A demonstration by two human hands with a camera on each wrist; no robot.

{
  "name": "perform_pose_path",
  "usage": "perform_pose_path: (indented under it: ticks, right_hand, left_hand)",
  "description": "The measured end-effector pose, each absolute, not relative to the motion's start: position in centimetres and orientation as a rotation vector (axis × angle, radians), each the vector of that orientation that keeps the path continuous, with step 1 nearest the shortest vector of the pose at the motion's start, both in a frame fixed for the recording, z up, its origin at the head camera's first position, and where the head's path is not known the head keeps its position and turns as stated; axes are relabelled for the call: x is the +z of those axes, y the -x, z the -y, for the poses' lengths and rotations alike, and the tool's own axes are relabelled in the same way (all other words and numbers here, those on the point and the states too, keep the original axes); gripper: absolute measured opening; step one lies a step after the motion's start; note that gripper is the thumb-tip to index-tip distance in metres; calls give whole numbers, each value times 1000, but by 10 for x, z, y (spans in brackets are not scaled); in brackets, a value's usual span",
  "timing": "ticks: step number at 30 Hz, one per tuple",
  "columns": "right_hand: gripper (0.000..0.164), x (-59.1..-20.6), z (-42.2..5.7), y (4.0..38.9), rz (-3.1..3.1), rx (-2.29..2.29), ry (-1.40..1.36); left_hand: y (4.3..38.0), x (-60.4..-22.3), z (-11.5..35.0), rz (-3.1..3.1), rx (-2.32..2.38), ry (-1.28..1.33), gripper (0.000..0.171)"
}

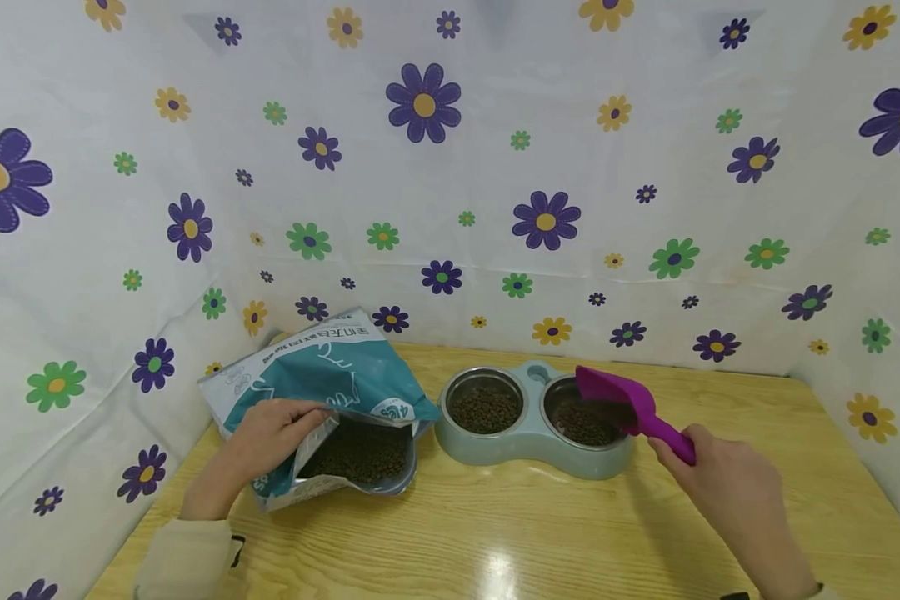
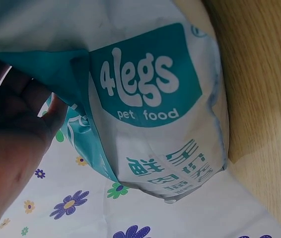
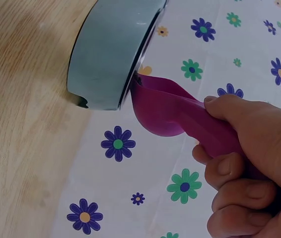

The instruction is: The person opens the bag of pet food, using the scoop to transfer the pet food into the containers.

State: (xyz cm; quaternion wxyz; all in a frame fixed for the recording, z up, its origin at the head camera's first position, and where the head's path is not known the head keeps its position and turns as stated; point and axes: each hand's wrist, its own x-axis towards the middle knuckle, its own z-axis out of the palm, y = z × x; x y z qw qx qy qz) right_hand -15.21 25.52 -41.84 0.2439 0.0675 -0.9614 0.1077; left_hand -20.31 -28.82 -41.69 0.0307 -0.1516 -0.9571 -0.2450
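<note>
My right hand (image 1: 735,483) grips the handle of a magenta scoop (image 1: 621,393), its fingers wrapped round it in the right wrist view. The scoop is tipped over the right bowl of a pale blue-green double pet bowl (image 1: 487,451), with brown kibble (image 1: 581,423) lying in that bowl. More kibble (image 1: 484,408) fills the bottom of the left bowl. At the left, my left hand (image 1: 273,437) pinches the upper edge of an opened teal and white pet food bag (image 1: 375,371). The bag lies with its mouth towards me, kibble (image 1: 363,450) showing inside.
All of it rests on a light wooden table (image 1: 495,533). A white cloth with printed flowers (image 1: 480,167) hangs behind and along both sides, close to the bag and the bowls. The bag's mouth lies just left of the double bowl.
</note>
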Motion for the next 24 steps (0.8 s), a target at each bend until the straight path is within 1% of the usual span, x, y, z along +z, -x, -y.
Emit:
perform_pose_path:
  ticks: [1,5,7,18,23,24]
  right_hand:
    - [41,-419,-255,152,2591,278,-206]
    - [70,-423,-254,153,2466,226,-258]
    - [79,-424,-253,154,2431,210,-264]
    - [77,-428,-253,157,2327,99,-330]
    - [82,-430,-254,155,2355,177,-275]
    - [77,-430,-255,154,2389,229,-243]
  left_hand:
    - [203,-417,288,2949,-757,467,29]
    - [203,-416,288,2955,-759,468,30]
    - [203,-416,288,2959,-755,468,30]
    - [204,-415,288,2976,-733,461,32]
    - [204,-416,289,2971,-732,474,31]
    - [204,-416,289,2970,-735,476,31]
